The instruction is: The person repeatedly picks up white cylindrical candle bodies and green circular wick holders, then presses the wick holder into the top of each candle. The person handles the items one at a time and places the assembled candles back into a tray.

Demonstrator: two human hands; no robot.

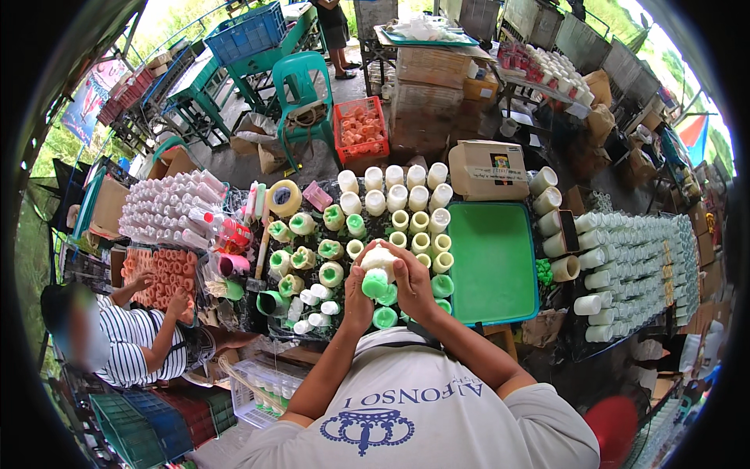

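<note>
My left hand (358,295) and my right hand (414,286) are cupped together around a white-and-green wax-like piece (380,264). Its upper part is white and lumpy, and a rounded green end faces me; the palms hide its sides. Beneath the hands, on a dark-covered table, stand green-topped cups (384,317), partly covered by my fingers. Left of my left hand are short white cylinders (320,319) lying loose and cream moulds with green insides (331,273). Beyond my fingertips several white cylinders (397,195) stand in rows.
A green tray (491,266) lies right of my hands, with a cardboard box (490,170) behind it. Rows of white cups (601,305) fill the right table. At left, a co-worker in a striped shirt (148,344) handles orange pieces (168,273). An orange crate (361,129) sits ahead.
</note>
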